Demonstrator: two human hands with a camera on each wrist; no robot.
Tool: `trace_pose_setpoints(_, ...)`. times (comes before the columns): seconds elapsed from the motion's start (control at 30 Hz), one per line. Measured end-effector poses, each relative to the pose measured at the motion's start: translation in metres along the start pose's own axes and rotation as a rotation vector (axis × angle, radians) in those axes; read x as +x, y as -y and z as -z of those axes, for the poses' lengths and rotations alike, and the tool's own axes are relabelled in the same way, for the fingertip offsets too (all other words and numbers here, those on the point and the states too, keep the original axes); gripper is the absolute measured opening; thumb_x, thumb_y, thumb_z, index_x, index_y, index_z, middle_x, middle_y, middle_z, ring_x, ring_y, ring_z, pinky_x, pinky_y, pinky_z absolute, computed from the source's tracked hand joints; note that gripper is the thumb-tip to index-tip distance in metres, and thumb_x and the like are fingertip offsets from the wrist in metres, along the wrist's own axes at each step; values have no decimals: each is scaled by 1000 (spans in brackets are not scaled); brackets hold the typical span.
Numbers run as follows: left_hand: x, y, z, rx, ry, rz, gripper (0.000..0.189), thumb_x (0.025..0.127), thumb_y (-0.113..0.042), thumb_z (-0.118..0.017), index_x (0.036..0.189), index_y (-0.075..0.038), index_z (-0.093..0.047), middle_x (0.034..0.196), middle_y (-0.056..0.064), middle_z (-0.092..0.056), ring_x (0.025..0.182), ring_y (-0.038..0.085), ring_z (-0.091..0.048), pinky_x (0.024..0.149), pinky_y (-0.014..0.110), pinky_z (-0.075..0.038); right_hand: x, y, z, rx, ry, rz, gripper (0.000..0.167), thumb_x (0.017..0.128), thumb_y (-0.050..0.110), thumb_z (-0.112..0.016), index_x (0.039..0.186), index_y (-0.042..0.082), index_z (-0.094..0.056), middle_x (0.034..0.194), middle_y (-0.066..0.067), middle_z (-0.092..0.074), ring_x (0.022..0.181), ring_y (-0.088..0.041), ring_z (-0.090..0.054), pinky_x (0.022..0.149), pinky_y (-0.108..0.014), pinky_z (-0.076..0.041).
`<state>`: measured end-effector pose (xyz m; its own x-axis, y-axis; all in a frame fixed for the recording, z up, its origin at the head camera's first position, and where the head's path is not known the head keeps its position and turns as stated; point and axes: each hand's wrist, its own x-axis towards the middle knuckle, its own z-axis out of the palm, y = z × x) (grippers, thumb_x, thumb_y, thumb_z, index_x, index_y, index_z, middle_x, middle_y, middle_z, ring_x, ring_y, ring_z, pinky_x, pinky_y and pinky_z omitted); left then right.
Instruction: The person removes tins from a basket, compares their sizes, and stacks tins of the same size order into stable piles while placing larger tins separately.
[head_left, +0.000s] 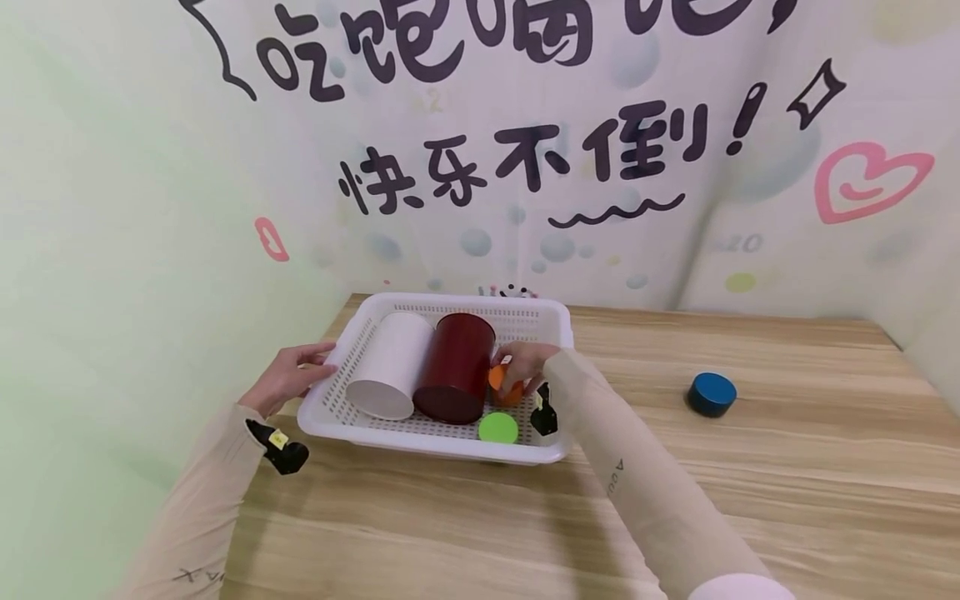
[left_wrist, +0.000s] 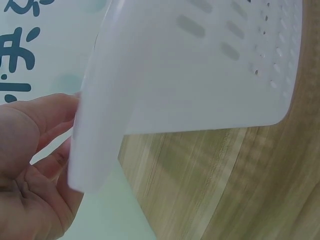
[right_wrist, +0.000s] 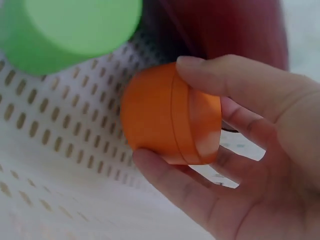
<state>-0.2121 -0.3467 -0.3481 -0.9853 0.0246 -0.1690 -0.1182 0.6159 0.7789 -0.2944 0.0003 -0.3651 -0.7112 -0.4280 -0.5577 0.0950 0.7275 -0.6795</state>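
Observation:
A white plastic basket [head_left: 450, 447] with slotted walls stands on the table. My left hand [head_left: 288, 379] grips its left rim, the fingers partly hidden behind the rim [left_wrist: 97, 120] in the left wrist view. Inside the basket, my right hand [head_left: 531, 360] holds a small orange round container [right_wrist: 152, 115] between thumb and fingers; a seam runs round it. Just left of it lies a dark red cylinder [head_left: 456, 367] on its side, with a white cylinder [head_left: 392, 362] lying alongside. A green round container [head_left: 498, 427] sits near the basket's front wall, below the orange one.
A blue round container [head_left: 712, 394] stands on the wooden table [head_left: 810, 467], to the right of the basket. Behind the table hangs a pale printed backdrop [head_left: 637, 267] with large dark lettering, close to the basket's far rim. A pale green wall [head_left: 135, 292] rises on the left.

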Motion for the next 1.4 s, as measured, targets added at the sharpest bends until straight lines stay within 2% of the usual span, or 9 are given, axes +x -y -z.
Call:
trace_pose_setpoints(0.23,1,-1,0,19,2,-3,57,89,-19,-53,137,-1,-28,112,22,-42,85,24,-53,69,30,-50,-13,8,12,-3,-20,101,44,73,1,-68,111,7,-48,106,-12,-47,89,-24,-52,73,-37,-49)
trace_pose_setpoints(0.53,2,1,0,35,-1,-11,56,90,-19,-53,137,0,-28,111,22,-42,84,23,-52,68,30,-49,-39,9,39,0,-29,141,48,77,3,-65,120,7,-45,114,-17,-45,93,-25,-50,73,-35,-49)
trace_pose_setpoints(0.7,1,0,2,43,1,-18,56,90,-18,-53,137,0,-28,111,22,-43,84,23,-52,68,30,-50,-59,5,61,-48,-62,153,51,80,9,-64,125,8,-41,122,-18,-41,97,-27,-49,74,-33,-49)
trace_pose_setpoints(0.87,0,-2,2,40,1,-16,56,90,-18,-53,137,0,-28,111,22,-42,84,23,-52,68,30,-50,-87,-5,85,-77,-96,194,49,83,11,-60,127,6,-38,126,-18,-39,100,-29,-49,79,-35,-47)
trace_pose_setpoints(1.03,-1,-3,1,43,5,-8,57,90,-20,-53,137,0,-27,112,22,-42,85,24,-52,69,30,-49,-116,-31,107,-105,-113,208,48,84,12,-59,126,4,-38,124,-20,-39,99,-30,-49,80,-37,-47)
trace_pose_setpoints(1.2,-2,-4,-1,46,6,-11,57,90,-20,-52,137,-1,-27,111,22,-42,85,24,-52,69,30,-49,-141,-73,122,-101,-110,196,52,85,14,-58,128,-1,-33,123,-23,-37,97,-30,-50,79,-38,-47)
trace_pose_setpoints(1.4,-3,-3,0,41,4,-14,57,90,-20,-52,137,0,-27,112,22,-42,85,24,-52,69,30,-49,-155,-128,134,-61,-113,136,63,85,21,-59,132,-5,-27,127,-30,-32,98,-28,-51,82,-42,-45)
